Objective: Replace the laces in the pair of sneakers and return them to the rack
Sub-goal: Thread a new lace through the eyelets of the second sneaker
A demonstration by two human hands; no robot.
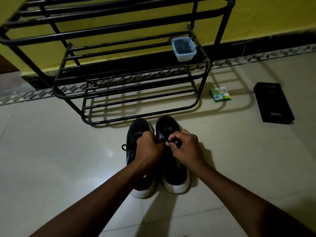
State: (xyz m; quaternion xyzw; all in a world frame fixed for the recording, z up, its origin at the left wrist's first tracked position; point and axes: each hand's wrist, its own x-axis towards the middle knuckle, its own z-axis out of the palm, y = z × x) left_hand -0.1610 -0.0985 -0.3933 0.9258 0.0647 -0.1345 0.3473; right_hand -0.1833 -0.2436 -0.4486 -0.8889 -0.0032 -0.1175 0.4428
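Observation:
Two black sneakers with white soles stand side by side on the floor tiles, the left sneaker (136, 130) and the right sneaker (172, 175), toes towards me. My left hand (148, 149) and my right hand (184, 147) meet over the right sneaker's lacing, each pinching the black lace (168, 140) between curled fingers. A loop of black lace (124, 147) sticks out at the left sneaker's side. The black metal shoe rack (119, 93) stands just behind the sneakers against the yellow wall.
A clear plastic tub (184, 49) with dark contents sits on the rack's middle shelf at the right. A small green box (220, 94) and a long black box (273, 103) lie on the floor to the rack's right.

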